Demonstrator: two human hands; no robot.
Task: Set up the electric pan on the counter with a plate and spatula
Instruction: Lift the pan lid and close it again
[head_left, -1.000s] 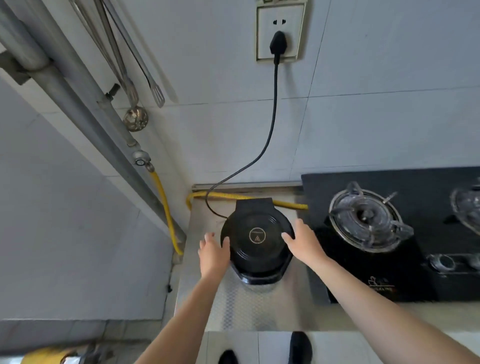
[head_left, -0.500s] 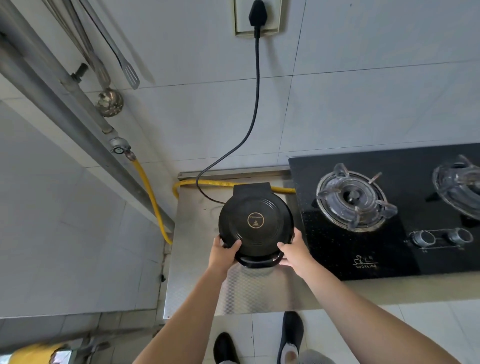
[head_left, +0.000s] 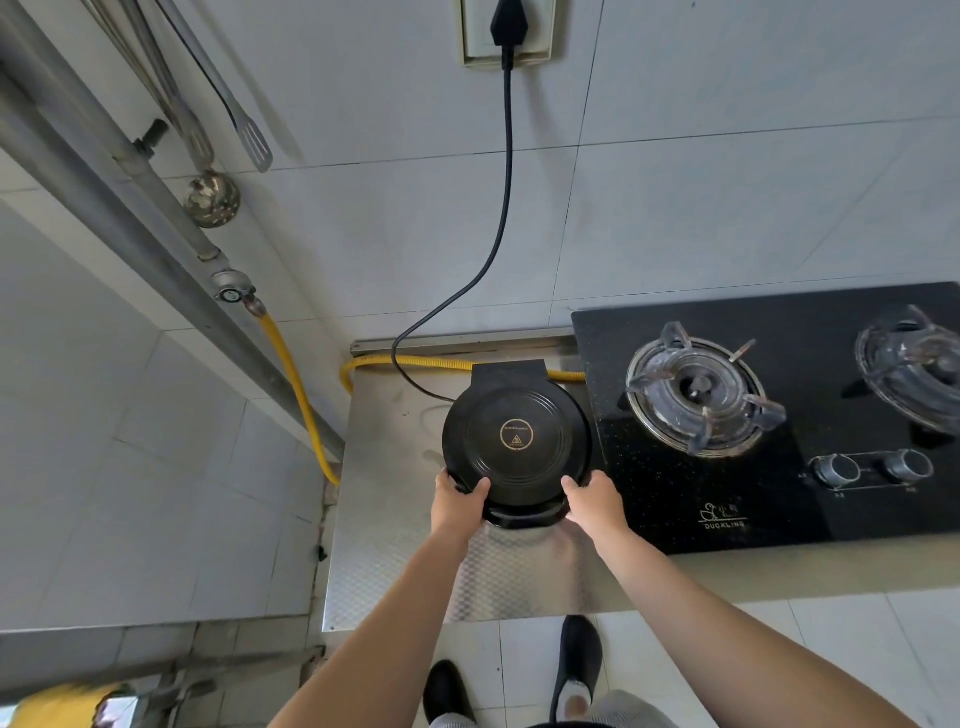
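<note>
A round black electric pan (head_left: 517, 441) with its lid closed sits on the steel counter (head_left: 395, 561), just left of the gas stove. My left hand (head_left: 457, 501) grips the pan's front left rim and my right hand (head_left: 595, 501) grips its front right rim, thumbs on the lid. Its black cord (head_left: 506, 208) runs up the tiled wall to a plug in the socket (head_left: 506, 31). A metal spatula (head_left: 252, 137) hangs on the wall at upper left. No plate is in view.
A black glass gas stove (head_left: 779, 499) with two burners and two knobs fills the counter's right side. A yellow gas hose (head_left: 296, 384) runs behind the pan. A skimmer ladle (head_left: 213, 200) hangs beside a steel pipe. The counter's front edge is near my feet.
My hands slid from the pan's sides to its front rim. The view tilted down and back, so the pan and stove sit further from me in the frame.
</note>
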